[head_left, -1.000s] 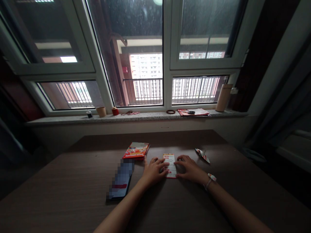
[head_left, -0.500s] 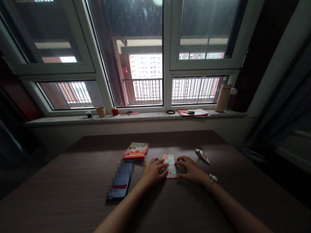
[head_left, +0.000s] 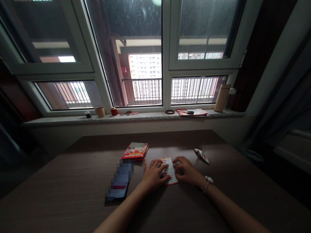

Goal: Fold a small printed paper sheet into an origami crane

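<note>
A narrow folded strip of printed paper (head_left: 170,170) lies on the dark wooden table (head_left: 73,200), turned a little off straight. My left hand (head_left: 153,174) rests on its left edge with the fingers curled onto the paper. My right hand (head_left: 186,170) presses the right edge, fingers bent down on it. A bracelet is on my right wrist. Both hands touch the same strip and nearly meet over it.
A red printed packet (head_left: 135,150) lies just behind my left hand, a dark phone (head_left: 119,181) to its left. A small folded paper shape (head_left: 201,154) sits right of my right hand. The windowsill (head_left: 136,118) holds cups, papers with scissors and a tall cylinder (head_left: 222,97).
The paper strip has turned slightly and slid nearer to me. Both hands have drawn closer together over it.
</note>
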### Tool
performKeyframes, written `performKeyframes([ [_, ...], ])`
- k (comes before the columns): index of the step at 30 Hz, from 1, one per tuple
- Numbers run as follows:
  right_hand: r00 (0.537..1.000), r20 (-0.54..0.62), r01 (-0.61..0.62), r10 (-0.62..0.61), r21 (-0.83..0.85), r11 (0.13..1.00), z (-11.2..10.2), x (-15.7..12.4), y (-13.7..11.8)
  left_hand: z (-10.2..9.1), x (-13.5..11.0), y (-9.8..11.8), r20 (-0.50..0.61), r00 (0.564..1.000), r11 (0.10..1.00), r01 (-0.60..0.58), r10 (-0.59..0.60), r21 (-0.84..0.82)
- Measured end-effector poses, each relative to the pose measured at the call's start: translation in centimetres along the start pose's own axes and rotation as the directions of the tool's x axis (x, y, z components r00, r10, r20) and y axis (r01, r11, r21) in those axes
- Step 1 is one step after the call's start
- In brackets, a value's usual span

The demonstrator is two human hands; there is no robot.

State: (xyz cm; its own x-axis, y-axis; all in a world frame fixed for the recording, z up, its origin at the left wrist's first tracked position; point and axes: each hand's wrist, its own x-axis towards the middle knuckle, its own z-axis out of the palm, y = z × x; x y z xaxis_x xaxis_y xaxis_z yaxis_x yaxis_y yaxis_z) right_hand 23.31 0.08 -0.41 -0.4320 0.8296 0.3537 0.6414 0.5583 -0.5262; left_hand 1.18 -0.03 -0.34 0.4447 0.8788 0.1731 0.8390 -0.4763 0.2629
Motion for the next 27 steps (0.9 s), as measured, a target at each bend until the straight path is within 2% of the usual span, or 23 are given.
performKeyframes([
  [5, 1.000, -0.008, 0.025, -0.026, -0.069, 0.997, 0.0, 0.2, -0.2, 0.1, 0.1, -0.3, 0.061, 0.998, 1.000, 0.013, -0.015, 0.027],
  [12, 0.999, -0.049, 0.014, -0.022, -0.161, 0.987, 0.7, 1.0, 0.1, 0.0, 0.2, -0.2, 0.069, 0.997, 0.999, 0.028, -0.029, 0.027],
  [19, 1.000, -0.011, -0.009, 0.007, -0.162, 0.987, 0.4, 0.5, -0.3, 0.0, 0.0, -0.4, 0.071, 0.997, 1.000, -0.018, 0.019, -0.006],
  [27, 1.000, 0.003, 0.026, -0.026, -0.222, 0.975, 0.3, 0.3, -0.5, -0.4, -0.4, -0.2, 0.087, 0.995, 0.997, -0.048, 0.053, -0.065],
])
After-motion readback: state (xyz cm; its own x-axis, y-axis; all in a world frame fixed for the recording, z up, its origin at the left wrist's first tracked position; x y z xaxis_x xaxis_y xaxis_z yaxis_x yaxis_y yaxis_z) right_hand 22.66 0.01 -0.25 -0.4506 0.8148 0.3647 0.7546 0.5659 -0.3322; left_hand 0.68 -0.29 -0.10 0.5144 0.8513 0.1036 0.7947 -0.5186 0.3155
